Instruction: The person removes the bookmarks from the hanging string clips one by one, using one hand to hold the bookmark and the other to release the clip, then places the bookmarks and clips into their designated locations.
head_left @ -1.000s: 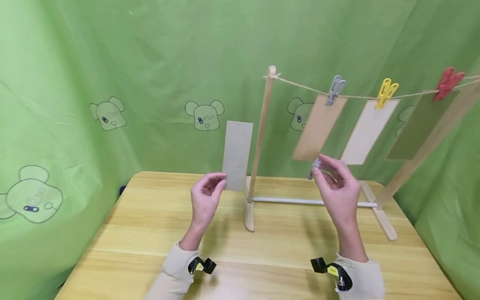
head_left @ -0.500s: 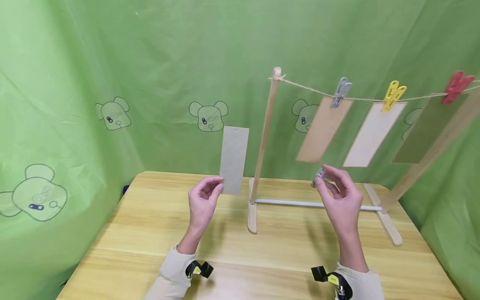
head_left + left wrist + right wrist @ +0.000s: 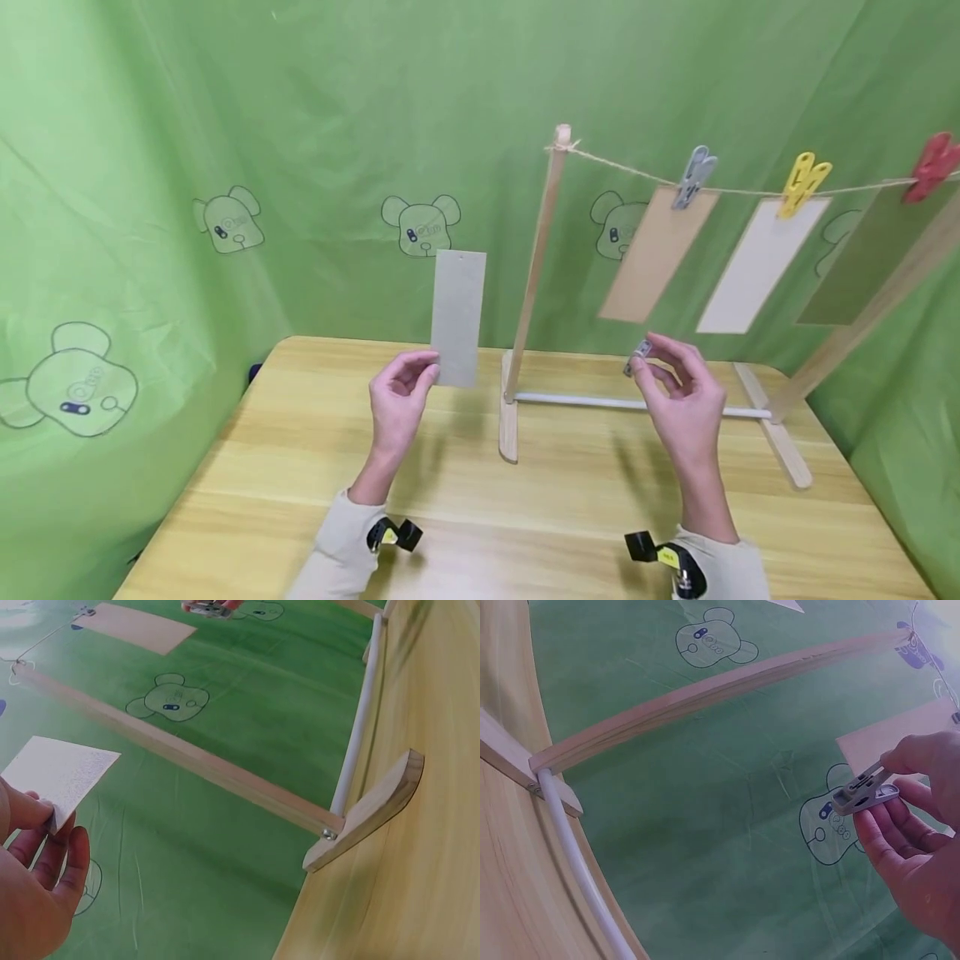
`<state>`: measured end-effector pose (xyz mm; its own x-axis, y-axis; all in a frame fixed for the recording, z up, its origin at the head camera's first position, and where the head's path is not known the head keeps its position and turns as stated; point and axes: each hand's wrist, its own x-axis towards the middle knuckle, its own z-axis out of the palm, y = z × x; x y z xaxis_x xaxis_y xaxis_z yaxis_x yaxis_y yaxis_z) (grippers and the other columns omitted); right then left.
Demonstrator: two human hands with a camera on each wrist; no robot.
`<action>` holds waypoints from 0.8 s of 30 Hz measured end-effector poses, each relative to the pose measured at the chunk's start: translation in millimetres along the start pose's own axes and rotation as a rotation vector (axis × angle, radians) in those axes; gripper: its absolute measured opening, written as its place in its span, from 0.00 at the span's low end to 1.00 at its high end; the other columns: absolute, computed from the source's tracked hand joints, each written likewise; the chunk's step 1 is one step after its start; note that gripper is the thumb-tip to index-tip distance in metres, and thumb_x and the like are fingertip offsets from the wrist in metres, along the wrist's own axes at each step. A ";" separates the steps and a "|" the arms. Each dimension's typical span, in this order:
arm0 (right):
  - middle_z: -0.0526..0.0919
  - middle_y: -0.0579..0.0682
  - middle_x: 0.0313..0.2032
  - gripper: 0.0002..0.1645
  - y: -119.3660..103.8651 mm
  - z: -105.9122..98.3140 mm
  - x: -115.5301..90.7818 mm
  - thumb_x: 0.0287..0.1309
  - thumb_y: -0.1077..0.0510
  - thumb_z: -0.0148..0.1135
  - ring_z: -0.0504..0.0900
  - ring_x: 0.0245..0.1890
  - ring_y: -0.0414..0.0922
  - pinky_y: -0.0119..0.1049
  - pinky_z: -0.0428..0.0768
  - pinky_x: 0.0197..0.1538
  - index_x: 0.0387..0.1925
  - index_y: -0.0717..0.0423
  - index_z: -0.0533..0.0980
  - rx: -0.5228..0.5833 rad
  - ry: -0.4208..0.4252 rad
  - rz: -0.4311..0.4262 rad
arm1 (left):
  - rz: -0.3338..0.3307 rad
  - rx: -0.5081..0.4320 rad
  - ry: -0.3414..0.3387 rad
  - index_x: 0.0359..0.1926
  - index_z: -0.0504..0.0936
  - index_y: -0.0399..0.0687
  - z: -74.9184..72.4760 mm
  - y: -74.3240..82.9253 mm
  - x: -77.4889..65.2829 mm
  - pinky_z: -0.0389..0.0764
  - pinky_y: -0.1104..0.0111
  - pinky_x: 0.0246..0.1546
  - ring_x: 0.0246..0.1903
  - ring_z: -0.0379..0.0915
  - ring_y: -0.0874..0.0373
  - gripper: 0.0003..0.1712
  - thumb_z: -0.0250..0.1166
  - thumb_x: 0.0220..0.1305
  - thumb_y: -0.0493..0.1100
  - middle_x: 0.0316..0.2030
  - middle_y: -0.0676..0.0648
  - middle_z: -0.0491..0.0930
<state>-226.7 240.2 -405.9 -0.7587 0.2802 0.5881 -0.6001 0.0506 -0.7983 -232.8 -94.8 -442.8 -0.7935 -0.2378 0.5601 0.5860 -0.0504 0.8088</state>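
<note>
My left hand (image 3: 399, 403) pinches a light grey card (image 3: 458, 318) by its lower left edge and holds it upright, left of the rack's left post (image 3: 538, 267). A small hole shows near the card's top. In the left wrist view the thumb presses on a corner of the card (image 3: 64, 771). My right hand (image 3: 684, 403) pinches a grey clothespin (image 3: 862, 791) between thumb and fingers, below the hanging tan card (image 3: 660, 254). In the head view the fingertips cover part of this clothespin.
A string (image 3: 622, 167) runs from the left post. Grey (image 3: 696, 177), yellow (image 3: 805, 185) and red clothespins (image 3: 932, 167) hold a tan, a white (image 3: 763, 265) and an olive card (image 3: 862, 254) on it. A white bar (image 3: 577, 402) joins the rack's feet on the wooden table (image 3: 300, 467).
My left hand and the grey card have shifted slightly left, away from the post. My right hand has dropped a little with the clothespin. The head view has turned slightly left.
</note>
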 end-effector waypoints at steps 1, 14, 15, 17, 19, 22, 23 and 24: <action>0.80 0.60 0.46 0.22 0.3 -0.3 0.0 0.54 0.80 0.66 0.83 0.48 0.47 0.32 0.84 0.54 0.53 0.76 0.78 -0.006 0.003 0.004 | -0.003 0.000 0.002 0.45 0.83 0.24 -1.2 -0.3 0.6 0.87 0.69 0.46 0.41 0.84 0.59 0.11 0.67 0.61 0.22 0.42 0.29 0.84; 0.79 0.63 0.47 0.24 8.5 -4.7 -7.1 0.53 0.81 0.66 0.82 0.47 0.46 0.30 0.84 0.52 0.54 0.74 0.79 -0.211 -0.028 -0.011 | -0.031 0.012 0.028 0.45 0.83 0.25 -15.5 -4.8 -0.4 0.87 0.70 0.45 0.39 0.83 0.62 0.11 0.65 0.60 0.19 0.42 0.28 0.84; 0.79 0.64 0.47 0.24 6.2 -4.1 -7.6 0.54 0.80 0.66 0.82 0.47 0.47 0.30 0.84 0.52 0.54 0.75 0.78 -0.224 -0.033 -0.012 | -0.033 0.011 0.028 0.45 0.83 0.25 -16.0 -5.5 0.1 0.87 0.70 0.45 0.39 0.83 0.62 0.11 0.65 0.60 0.19 0.42 0.28 0.84; 0.79 0.67 0.47 0.23 -0.7 -2.2 -8.2 0.54 0.80 0.66 0.82 0.47 0.49 0.30 0.84 0.52 0.54 0.76 0.78 -0.245 -0.041 -0.009 | -0.042 0.012 0.027 0.45 0.83 0.24 -16.4 -6.8 0.6 0.87 0.69 0.45 0.39 0.84 0.61 0.11 0.65 0.60 0.19 0.42 0.28 0.84; 0.78 0.68 0.47 0.22 -7.5 -0.1 -8.8 0.55 0.80 0.66 0.82 0.47 0.49 0.29 0.84 0.52 0.54 0.77 0.77 -0.255 -0.048 -0.002 | -0.051 0.009 0.025 0.45 0.83 0.24 -16.0 -8.6 0.6 0.87 0.69 0.45 0.39 0.84 0.61 0.11 0.65 0.60 0.20 0.42 0.27 0.84; 0.79 0.64 0.46 0.23 0.9 -3.3 -8.5 0.55 0.79 0.67 0.82 0.47 0.47 0.28 0.84 0.52 0.54 0.75 0.78 -0.262 -0.054 0.011 | -0.062 0.009 0.026 0.45 0.83 0.24 -15.4 -13.2 -0.1 0.87 0.70 0.44 0.38 0.84 0.61 0.11 0.65 0.60 0.19 0.42 0.27 0.84; 0.80 0.63 0.46 0.23 6.0 -4.9 -8.3 0.54 0.79 0.67 0.82 0.47 0.46 0.28 0.84 0.51 0.54 0.75 0.78 -0.262 -0.055 0.014 | -0.063 0.010 0.026 0.45 0.83 0.24 -15.2 -15.2 -0.6 0.87 0.70 0.44 0.38 0.84 0.61 0.11 0.65 0.60 0.19 0.42 0.27 0.83; 0.80 0.62 0.46 0.23 11.9 -6.6 -8.4 0.54 0.79 0.68 0.82 0.47 0.46 0.27 0.84 0.51 0.54 0.74 0.79 -0.264 -0.057 0.015 | -0.065 0.011 0.026 0.45 0.83 0.24 -15.1 -17.0 -1.0 0.87 0.70 0.44 0.38 0.84 0.61 0.11 0.65 0.60 0.19 0.42 0.27 0.84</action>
<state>-225.8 244.7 -421.1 -0.7844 0.2291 0.5764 -0.5076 0.2969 -0.8088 -239.5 -108.4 -459.9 -0.8254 -0.2596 0.5012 0.5310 -0.0560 0.8455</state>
